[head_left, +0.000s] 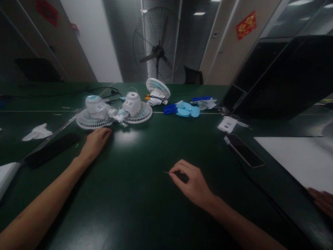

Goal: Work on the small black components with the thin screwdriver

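Observation:
My right hand [192, 182] is above the middle of the dark green table [140, 208]. Its thumb and forefinger pinch a thin pin-like piece [165, 172], too small to name exactly. Farther forward on the left, my left hand [97, 140] rests by the table top with its fingers curled together; what they may hold is hidden. Just beyond it lies a white fan head [95, 107], grille down. A second fan head [133, 104] sits beside that one, with small white parts between them.
A third fan [157, 91] lies tilted farther back. Blue fan blades [187, 109] and blue gloves [170, 108] are near it. On the right are a phone [244, 150] with a cable, a white box [227, 124], a monitor [283, 76] and another person's hand [322, 199].

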{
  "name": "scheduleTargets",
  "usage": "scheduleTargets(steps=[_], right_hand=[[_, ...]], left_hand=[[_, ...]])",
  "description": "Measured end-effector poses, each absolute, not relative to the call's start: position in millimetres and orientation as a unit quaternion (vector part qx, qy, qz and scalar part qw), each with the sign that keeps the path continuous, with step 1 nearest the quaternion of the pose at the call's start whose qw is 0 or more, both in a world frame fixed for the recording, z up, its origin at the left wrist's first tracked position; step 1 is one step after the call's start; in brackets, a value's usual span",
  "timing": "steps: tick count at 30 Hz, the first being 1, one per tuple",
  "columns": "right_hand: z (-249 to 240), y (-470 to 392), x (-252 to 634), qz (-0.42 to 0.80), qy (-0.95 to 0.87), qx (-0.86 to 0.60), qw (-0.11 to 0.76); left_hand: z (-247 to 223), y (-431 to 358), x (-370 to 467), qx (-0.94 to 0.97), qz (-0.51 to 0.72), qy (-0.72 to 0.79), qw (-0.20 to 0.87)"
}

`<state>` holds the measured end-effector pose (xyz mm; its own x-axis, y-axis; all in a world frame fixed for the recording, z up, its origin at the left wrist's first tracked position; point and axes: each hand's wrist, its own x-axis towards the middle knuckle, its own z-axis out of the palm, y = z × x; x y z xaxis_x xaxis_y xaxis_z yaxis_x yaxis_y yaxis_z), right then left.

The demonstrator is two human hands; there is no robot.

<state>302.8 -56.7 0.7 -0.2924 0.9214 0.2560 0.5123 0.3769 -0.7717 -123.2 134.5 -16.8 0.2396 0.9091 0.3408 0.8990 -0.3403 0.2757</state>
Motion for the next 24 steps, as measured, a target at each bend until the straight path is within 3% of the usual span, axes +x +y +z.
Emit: scheduleTargets(steps=[10,15,24], right_hand=[[0.8,-58.0,302.6,0.29,-0.75,-0.477,0.356],[-0.7,-56.9,302.7,0.293,-0.75,-0.477,0.352],[-2.3,-55.9,302.9,0.289,-0.751,-0.481,0.348]], left_hand=[[-9.5,128.2,-130.5,0.7,0.287,0.651,0.064],[-11.7,125.9,-127.4,0.687,0.335,0.645,0.017],[-17.6,129.8,-126.9,0.715,0.291,0.635,-0.024]])
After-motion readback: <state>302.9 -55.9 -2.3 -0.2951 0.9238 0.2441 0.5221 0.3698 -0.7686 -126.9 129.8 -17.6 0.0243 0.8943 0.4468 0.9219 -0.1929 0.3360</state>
